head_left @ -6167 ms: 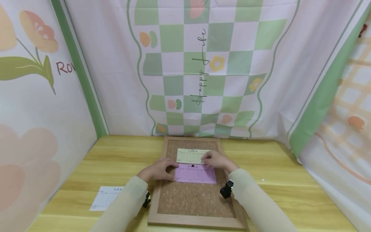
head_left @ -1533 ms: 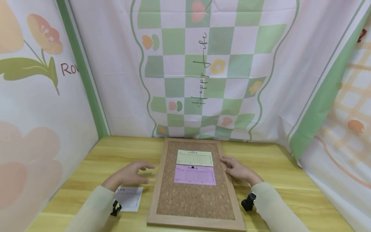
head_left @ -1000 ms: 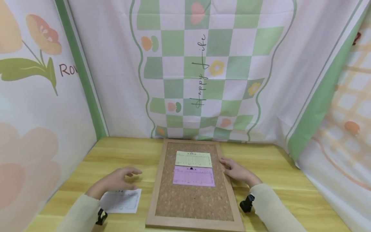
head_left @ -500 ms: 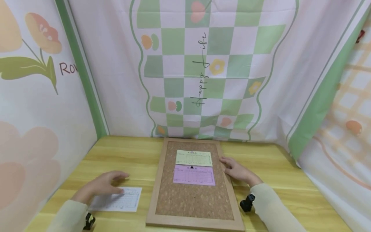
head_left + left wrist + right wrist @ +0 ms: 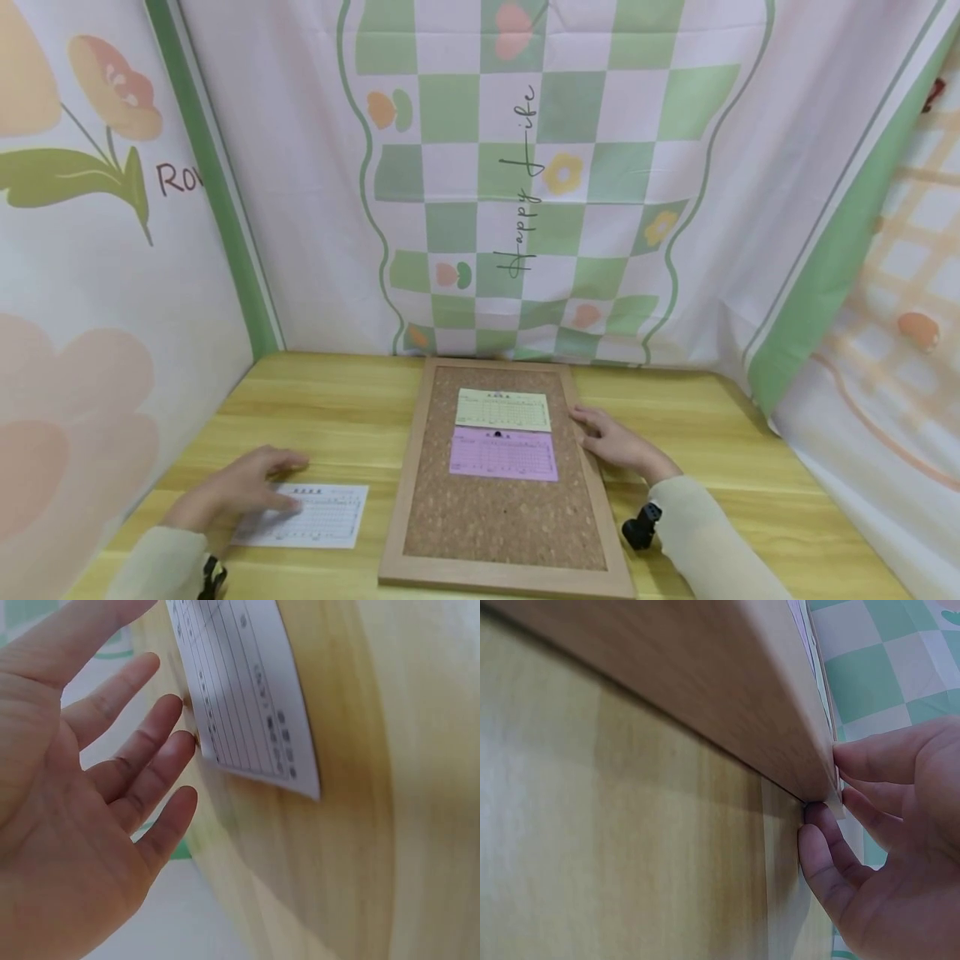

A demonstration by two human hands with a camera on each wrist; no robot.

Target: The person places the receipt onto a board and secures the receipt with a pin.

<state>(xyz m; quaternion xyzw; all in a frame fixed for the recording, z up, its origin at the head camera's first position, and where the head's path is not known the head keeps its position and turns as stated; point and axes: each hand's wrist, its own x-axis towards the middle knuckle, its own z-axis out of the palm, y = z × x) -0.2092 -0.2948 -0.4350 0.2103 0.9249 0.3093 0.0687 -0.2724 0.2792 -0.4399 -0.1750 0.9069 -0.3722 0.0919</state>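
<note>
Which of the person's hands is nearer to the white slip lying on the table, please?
Left. The left hand rests its fingers on the white slip; the right hand is across the cork board, at its right frame.

Bright even light, soft shadows; wrist views blurred close-up.

Yellow slip point(image 5: 502, 409) above pink slip point(image 5: 503, 454) on cork; checkered backdrop point(image 5: 540, 175) behind table point(image 5: 720, 467).
</note>
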